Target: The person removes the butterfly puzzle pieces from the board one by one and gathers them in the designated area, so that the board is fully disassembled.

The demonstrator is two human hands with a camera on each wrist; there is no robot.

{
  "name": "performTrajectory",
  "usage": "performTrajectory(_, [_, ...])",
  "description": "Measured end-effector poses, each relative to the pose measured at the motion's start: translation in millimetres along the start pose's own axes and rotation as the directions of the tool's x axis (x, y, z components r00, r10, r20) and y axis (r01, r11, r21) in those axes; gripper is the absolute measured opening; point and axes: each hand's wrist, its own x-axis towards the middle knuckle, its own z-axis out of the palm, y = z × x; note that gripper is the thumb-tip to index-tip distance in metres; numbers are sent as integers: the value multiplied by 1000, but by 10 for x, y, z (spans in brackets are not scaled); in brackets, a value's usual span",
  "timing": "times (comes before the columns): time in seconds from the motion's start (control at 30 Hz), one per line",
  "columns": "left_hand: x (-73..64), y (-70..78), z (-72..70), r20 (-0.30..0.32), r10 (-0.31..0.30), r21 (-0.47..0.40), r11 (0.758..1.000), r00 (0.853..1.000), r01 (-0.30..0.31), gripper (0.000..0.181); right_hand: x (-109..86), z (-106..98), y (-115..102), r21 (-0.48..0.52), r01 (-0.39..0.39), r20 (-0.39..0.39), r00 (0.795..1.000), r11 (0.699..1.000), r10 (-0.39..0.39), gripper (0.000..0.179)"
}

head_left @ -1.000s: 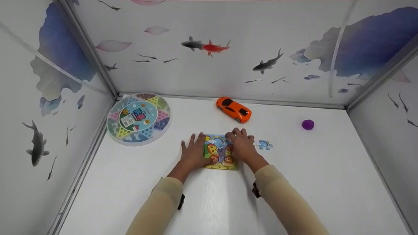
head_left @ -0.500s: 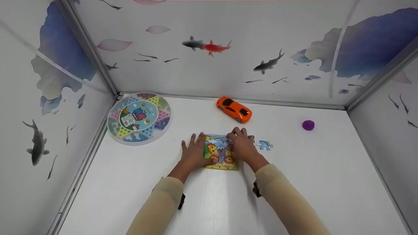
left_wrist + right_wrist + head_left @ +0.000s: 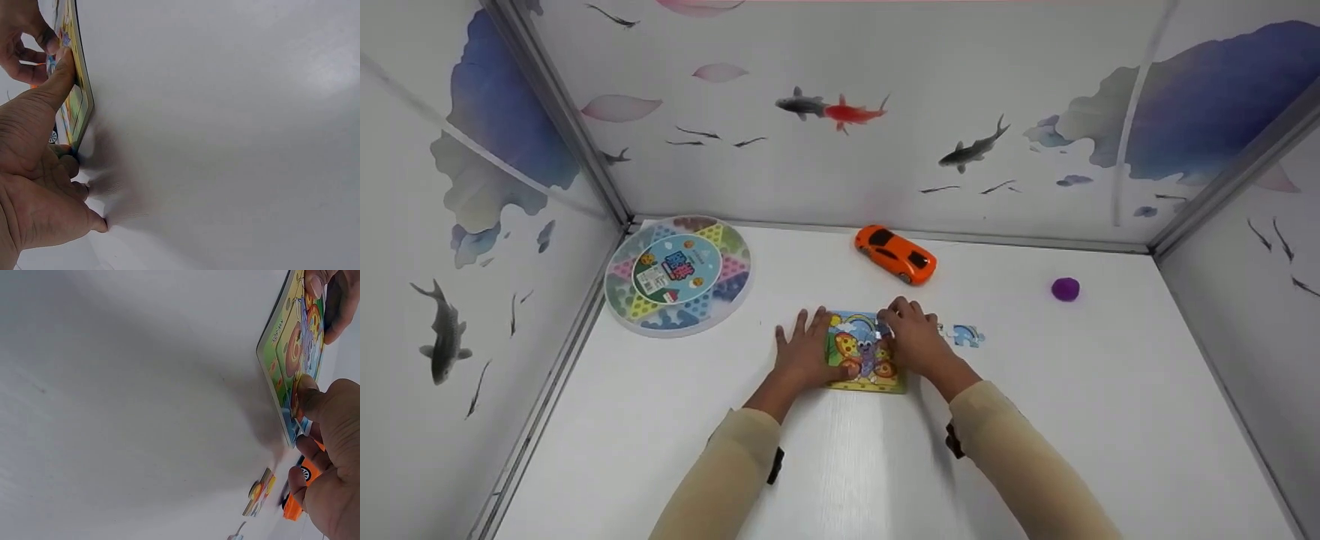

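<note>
A square jigsaw puzzle board [image 3: 864, 379] with a butterfly picture lies flat on the white table. My left hand [image 3: 804, 355] braces its left side: the thumb presses on the picture, while the spread fingers rest along the edge and on the tabletop. At the upper right corner, my right hand [image 3: 917, 337] has bent fingers and pinches a small puzzle piece [image 3: 302, 427], tilted against the board and mostly covered by the fingers. To the right of that hand lies a loose rainbow piece [image 3: 967, 335]. Another loose piece [image 3: 259, 494] shows in the right wrist view.
An orange toy car [image 3: 895, 255] stands behind the board near the back wall. A round board game case [image 3: 720, 307] lies at the back left, and a purple ball [image 3: 1065, 289] at the right. Patterned panels [image 3: 870, 180] enclose the table's back and sides.
My right fingers have shifted slightly at the board's upper right corner, and a bit more of the picture shows beside them. My left hand stays in place.
</note>
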Motion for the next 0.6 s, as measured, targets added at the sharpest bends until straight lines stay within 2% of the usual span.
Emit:
performTrajectory(0.43, [4,-18,12,-10,7,-10,1000,1000,-7,119,-40,-39,7,-22,79,23,997,997,-78,46])
performTrajectory(0.6, [16,-12,8,-9,7,-5,1000,1000,-7,119,-65,-69,23,-80,127,27,992,989,-125,51])
